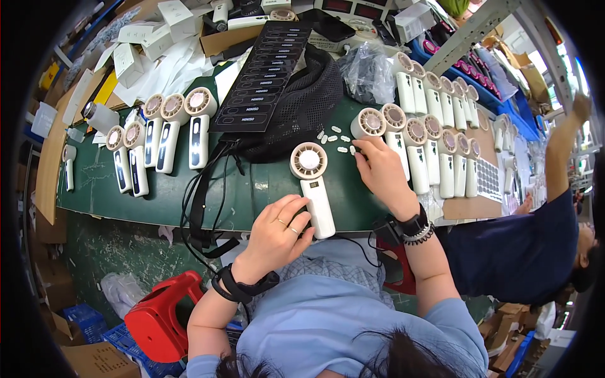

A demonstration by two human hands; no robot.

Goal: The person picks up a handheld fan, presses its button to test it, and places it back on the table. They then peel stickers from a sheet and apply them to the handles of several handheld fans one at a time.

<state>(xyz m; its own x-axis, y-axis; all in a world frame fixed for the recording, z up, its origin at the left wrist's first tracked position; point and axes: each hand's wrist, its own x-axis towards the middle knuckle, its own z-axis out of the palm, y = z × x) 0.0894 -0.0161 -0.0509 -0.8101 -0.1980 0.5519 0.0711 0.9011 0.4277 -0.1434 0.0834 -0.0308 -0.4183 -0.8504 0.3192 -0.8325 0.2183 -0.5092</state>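
A white handheld fan [321, 211] with a round grille head lies on the green table in front of me. Beside its handle is my left hand [277, 233], fingers loosely bent and apart, the fingertips close to or touching the handle's left edge. My right hand [386, 173] reaches over the table to the right of the fan. Its fingers are apart, and the fingertips are at the edge of several small white oval pieces [342, 150]. One piece lies right at those fingertips; whether they touch it I cannot tell.
More fans stand in rows at right [416, 151] and left [166, 142]. A dark label sheet [255, 94] lies over a black mesh bag [293, 110] with hanging straps. Clear plastic wrap [368, 72] is behind. A red stool [161, 318] stands lower left; a person in navy [510, 252] is at right.
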